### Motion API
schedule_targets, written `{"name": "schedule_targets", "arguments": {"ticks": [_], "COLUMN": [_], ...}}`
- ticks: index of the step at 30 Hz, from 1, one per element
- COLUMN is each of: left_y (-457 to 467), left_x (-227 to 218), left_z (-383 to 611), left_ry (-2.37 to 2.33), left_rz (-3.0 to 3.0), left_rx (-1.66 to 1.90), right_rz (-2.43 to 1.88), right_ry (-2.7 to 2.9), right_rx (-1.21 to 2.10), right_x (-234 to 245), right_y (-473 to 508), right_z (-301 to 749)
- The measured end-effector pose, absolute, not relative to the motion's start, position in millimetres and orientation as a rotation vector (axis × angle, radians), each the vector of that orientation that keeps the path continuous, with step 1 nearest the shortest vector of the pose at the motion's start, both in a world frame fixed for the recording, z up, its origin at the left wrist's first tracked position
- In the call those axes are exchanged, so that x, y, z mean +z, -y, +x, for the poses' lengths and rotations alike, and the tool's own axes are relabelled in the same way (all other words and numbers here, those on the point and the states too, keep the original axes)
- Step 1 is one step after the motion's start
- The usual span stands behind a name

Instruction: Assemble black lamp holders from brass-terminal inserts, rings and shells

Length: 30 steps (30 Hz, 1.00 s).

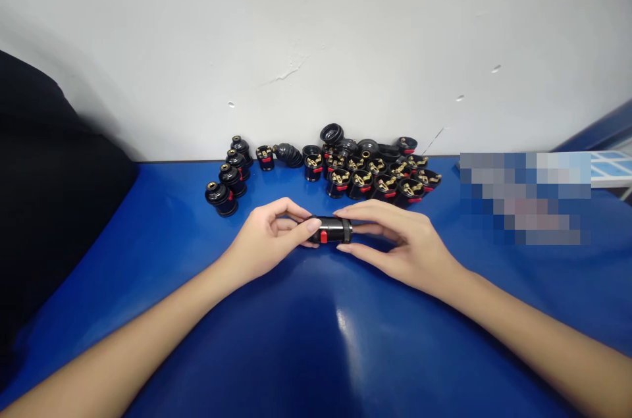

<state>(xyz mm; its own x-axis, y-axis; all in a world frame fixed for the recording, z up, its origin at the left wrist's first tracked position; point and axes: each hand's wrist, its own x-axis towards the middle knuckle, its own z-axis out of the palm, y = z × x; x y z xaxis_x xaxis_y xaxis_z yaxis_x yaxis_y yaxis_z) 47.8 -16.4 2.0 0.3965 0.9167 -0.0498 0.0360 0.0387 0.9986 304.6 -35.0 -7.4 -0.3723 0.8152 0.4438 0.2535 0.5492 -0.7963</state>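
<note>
A black lamp socket (333,231) with a red switch on its side lies sideways between my hands, just over the blue tabletop. My left hand (270,237) grips its left end, thumb on top near the switch and fingers behind. At the other end, thumb and fingers of my right hand (407,237) close around the rim, where a black ring sits. The fingers cover both ends, so the inside of the socket is hidden.
Behind my hands, several open black socket bodies (361,183) with brass contacts and red switches stand clustered. Several capped sockets (222,198) form a row at the left. Stacked black caps (288,155) lie between them. A white wall (316,43) rises behind; dark fabric (49,207) borders the left.
</note>
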Motion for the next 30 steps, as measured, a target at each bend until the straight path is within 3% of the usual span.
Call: {"name": "schedule_targets", "arguments": {"ticks": [8,14,30], "left_y": [19.1,15.7,19.1], "left_x": [-5.5,-0.1,0.9], "left_z": [43.5,40.2,40.9], "left_ry": [-0.844,-1.054,-1.017], "left_rz": [1.845,2.149,2.21], "left_rx": [1.005,0.866,0.88], "right_rz": [-0.942,-0.898,-0.901], "right_ry": [1.822,1.831,1.796], "right_rx": [0.956,0.967,1.002], "right_x": [-8.1,-8.4,-10.0], "right_y": [31.8,30.8,31.5], "right_z": [306.8,306.3,306.0]}}
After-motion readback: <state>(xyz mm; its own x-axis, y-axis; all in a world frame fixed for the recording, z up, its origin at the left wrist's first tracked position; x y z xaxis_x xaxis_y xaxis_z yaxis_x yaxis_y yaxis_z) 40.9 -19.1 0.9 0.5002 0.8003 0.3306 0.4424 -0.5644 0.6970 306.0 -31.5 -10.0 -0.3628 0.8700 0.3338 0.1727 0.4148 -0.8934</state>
